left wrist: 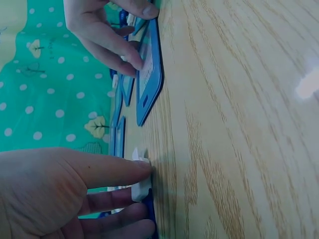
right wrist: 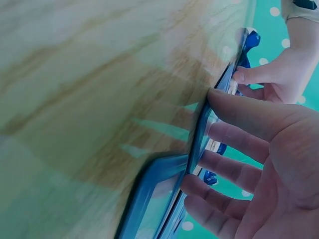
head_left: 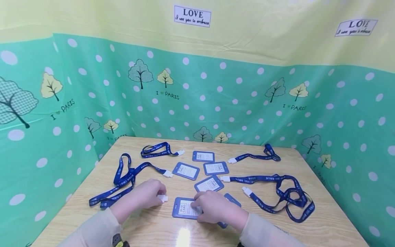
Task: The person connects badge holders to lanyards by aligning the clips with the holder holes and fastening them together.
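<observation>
My left hand pinches the white plastic clip of a blue lanyard between thumb and fingers, low over the table. To its right, a blue ID card holder lies flat with its slotted end toward that clip. My right hand holds this card holder, thumb at the near edge and fingers on its face. Another card holder is partly hidden beneath the right hand. In the right wrist view the right hand appears close up, its thumb on the holder's edge.
Further card holders lie in the middle of the wooden table. Blue lanyards with white clips lie at left and at right. A patterned curtain hangs behind and beside the table.
</observation>
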Available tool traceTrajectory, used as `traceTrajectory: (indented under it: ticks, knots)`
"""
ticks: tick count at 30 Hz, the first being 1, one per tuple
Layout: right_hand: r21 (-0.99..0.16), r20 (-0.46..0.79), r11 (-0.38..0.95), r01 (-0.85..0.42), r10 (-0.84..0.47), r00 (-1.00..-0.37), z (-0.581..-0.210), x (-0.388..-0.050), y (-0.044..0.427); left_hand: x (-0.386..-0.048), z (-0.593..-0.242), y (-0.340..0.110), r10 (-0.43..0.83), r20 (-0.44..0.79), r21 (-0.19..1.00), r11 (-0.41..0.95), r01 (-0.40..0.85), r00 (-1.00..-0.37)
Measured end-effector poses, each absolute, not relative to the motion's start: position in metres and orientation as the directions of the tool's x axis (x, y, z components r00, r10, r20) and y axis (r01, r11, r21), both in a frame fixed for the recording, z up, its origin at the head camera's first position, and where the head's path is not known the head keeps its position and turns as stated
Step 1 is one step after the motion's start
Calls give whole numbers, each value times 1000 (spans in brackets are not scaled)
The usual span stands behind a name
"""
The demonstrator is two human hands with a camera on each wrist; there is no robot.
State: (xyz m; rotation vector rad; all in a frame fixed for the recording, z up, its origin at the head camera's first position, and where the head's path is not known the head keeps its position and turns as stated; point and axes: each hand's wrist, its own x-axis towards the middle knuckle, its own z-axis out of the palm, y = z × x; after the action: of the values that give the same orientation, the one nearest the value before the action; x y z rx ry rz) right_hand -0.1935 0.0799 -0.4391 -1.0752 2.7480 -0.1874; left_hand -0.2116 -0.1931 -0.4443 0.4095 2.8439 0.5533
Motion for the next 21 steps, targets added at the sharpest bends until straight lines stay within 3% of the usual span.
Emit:
traceTrajectory:
  ticks: [21]
  knots:
    - [-219,-120,722,-657,-688,-716,-439,-195,82,-211,-447,-194,379,-132,385,871,305,-916]
